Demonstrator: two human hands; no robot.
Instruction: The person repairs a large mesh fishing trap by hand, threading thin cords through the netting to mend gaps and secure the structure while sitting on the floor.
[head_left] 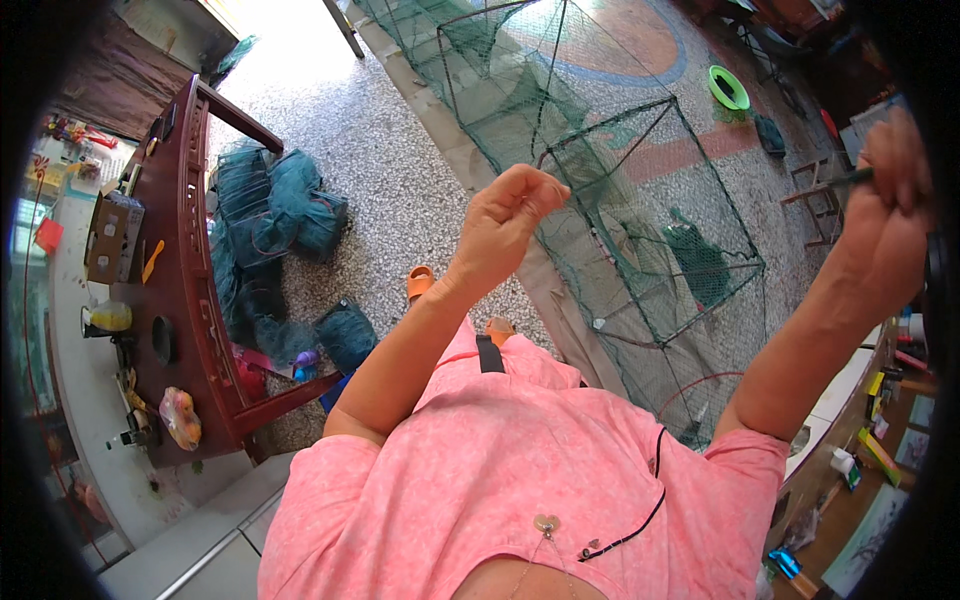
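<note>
My left hand (515, 218) is raised in the middle, thumb and fingers pinched together. What they hold, if anything, is too small to make out. Close beyond its fingertips is the corner of a long green mesh net trap (618, 250), stretched over dark rectangular frames on the floor. A darker bunch of green netting (697, 265) shows inside the mesh. Out at the far right, my right hand (888, 190) is held up, closed and slightly blurred. From its fingers sticks a slim dark green tool (852, 178), mostly hidden by the hand.
Piles of blue-green netting (300, 215) lie on the speckled floor by a dark red wooden table (190, 370) at left. Beige sheeting (530, 275) runs under the trap. A bright green basin (728, 88) and a small wooden stool (815, 205) stand beyond it.
</note>
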